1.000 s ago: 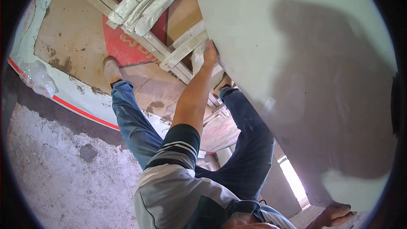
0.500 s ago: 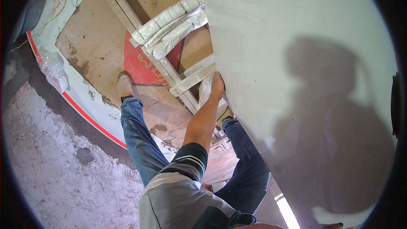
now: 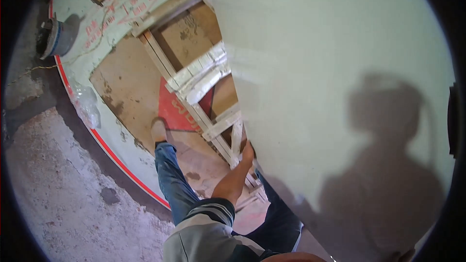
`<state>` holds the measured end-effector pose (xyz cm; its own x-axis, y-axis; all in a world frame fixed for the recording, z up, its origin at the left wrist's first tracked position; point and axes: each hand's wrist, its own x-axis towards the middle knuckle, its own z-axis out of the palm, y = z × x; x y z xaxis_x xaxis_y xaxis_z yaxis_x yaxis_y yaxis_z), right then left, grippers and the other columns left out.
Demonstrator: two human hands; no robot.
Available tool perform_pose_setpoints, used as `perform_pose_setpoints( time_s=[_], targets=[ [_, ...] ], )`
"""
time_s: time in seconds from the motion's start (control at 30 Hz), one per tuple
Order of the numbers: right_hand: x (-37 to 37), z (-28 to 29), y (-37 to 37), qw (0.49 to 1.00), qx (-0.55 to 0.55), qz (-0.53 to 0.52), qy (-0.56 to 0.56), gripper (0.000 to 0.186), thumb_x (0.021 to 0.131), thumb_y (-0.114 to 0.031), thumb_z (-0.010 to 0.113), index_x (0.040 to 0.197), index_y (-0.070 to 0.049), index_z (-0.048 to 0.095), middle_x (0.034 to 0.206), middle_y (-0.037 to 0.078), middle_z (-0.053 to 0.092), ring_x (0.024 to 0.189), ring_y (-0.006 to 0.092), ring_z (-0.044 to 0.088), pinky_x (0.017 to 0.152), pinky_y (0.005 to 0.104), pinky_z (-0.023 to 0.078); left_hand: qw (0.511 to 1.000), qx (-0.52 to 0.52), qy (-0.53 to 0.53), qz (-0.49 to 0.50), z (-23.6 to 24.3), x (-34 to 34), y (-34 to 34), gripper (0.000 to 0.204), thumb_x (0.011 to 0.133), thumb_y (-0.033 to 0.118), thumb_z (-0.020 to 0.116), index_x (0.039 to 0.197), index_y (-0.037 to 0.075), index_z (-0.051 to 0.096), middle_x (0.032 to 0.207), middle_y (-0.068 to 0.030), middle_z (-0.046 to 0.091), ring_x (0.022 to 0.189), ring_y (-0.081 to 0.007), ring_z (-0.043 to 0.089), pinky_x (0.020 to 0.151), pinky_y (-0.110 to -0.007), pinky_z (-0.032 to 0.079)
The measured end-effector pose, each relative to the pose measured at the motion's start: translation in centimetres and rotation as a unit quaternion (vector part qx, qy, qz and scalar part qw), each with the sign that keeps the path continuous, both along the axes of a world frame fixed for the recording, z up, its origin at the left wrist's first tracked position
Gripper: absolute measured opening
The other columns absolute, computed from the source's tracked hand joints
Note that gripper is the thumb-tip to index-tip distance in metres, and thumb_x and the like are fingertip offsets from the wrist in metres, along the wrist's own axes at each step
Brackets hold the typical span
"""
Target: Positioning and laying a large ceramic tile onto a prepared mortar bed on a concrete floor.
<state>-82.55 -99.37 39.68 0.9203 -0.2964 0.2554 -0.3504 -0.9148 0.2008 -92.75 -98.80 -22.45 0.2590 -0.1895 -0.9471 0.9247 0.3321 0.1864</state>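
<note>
A large pale board (image 3: 301,92) fills the right half of the view, tilted, with my shadow across it. My left hand (image 3: 248,154) is closed on the board's left edge; its fingers go behind the board and are partly hidden. Just beside that hand stands a wooden ladder-like frame (image 3: 196,111), spattered with white, and white wrapping (image 3: 208,86) is bound round one rung. Part of the frame is covered by the board. At the lower right rim a small dark part of my right hand (image 3: 405,256) shows by the board's edge, its fingers too dark to read.
Brown cardboard (image 3: 131,82) with a red patch lies under my feet. A white sheet (image 3: 116,140) with a red border curves round it. A bucket (image 3: 58,39) stands at the far left, by a thin cord (image 3: 39,68). Crumpled clear plastic (image 3: 86,106) lies on the sheet. Rough, stained floor (image 3: 58,184) spreads at left.
The view has shifted, so the frame, cardboard and left arm sit lower and further right, and the bucket shows more fully. My left hand stays on the board's edge.
</note>
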Motion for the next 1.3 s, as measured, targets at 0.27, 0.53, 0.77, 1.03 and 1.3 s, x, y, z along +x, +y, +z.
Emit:
perform_pose_setpoints(
  time_s=[0.27, 0.53, 0.77, 1.03, 1.3],
  targets=[
    [1.3, 2.9, 4.0, 0.996, 0.026, 0.076, 0.028, 0.034, 0.08, -0.023, 0.047, 0.095, 0.007, 0.049, 0.084, 0.019, 0.054, 0.072, 0.0286, 0.052, 0.064, 0.0363, 0.042, 0.999, -0.007, 0.034, -0.019, -1.9, -4.8, 6.6, 0.063, 0.085, 0.046, 0.023, 0.116, -0.006, 0.041, 0.119, -0.018, 0.044, 0.111, -0.0268, 0.04, 0.092, -0.031, 0.029],
    [1.5, 3.7, 6.3, 0.991, 0.066, -0.007, 0.118, 0.038, 0.08, -0.026, 0.047, 0.1, 0.007, 0.046, 0.087, 0.021, 0.053, 0.074, 0.0298, 0.052, 0.066, 0.0375, 0.042, 0.999, 0.03, 0.027, -0.032, -5.9, -6.2, 11.0, 0.066, 0.084, 0.047, 0.021, 0.112, -0.009, 0.042, 0.116, -0.0242, 0.044, 0.11, -0.0333, 0.04, 0.092, -0.035, 0.029],
    [0.4, 4.0, 6.1, 0.986, 0.105, 0.009, 0.133, 0.036, 0.08, -0.023, 0.048, 0.1, 0.007, 0.047, 0.088, 0.02, 0.053, 0.074, 0.0295, 0.052, 0.065, 0.0372, 0.042, 0.998, -0.035, -0.021, -0.042, -3.3, -4.3, 9.9, 0.057, 0.087, 0.04, 0.019, 0.119, -0.003, 0.037, 0.12, -0.016, 0.043, 0.114, -0.0266, 0.038, 0.095, -0.032, 0.027],
    [1.5, 3.2, 7.6, 0.978, -0.002, -0.073, 0.194, 0.039, 0.082, -0.04, 0.045, 0.077, -0.001, 0.047, 0.068, 0.014, 0.046, 0.06, 0.0289, 0.043, 0.053, 0.0377, 0.033, 0.999, -0.035, -0.001, -0.041, -3.7, -4.8, 10.3, 0.06, 0.087, 0.042, 0.019, 0.112, -0.007, 0.044, 0.111, -0.0173, 0.05, 0.105, -0.0274, 0.046, 0.09, -0.032, 0.033],
    [0.3, 3.7, 6.2, 0.962, -0.054, -0.137, 0.229, 0.045, 0.081, -0.045, 0.041, 0.081, -0.001, 0.045, 0.072, 0.017, 0.046, 0.065, 0.0335, 0.044, 0.057, 0.0404, 0.035, 0.999, -0.019, -0.019, -0.04, -2.6, -4.1, 9.0, 0.062, 0.085, 0.043, 0.019, 0.108, -0.008, 0.047, 0.108, -0.0181, 0.053, 0.103, -0.0278, 0.048, 0.089, -0.032, 0.033]
  ],
)
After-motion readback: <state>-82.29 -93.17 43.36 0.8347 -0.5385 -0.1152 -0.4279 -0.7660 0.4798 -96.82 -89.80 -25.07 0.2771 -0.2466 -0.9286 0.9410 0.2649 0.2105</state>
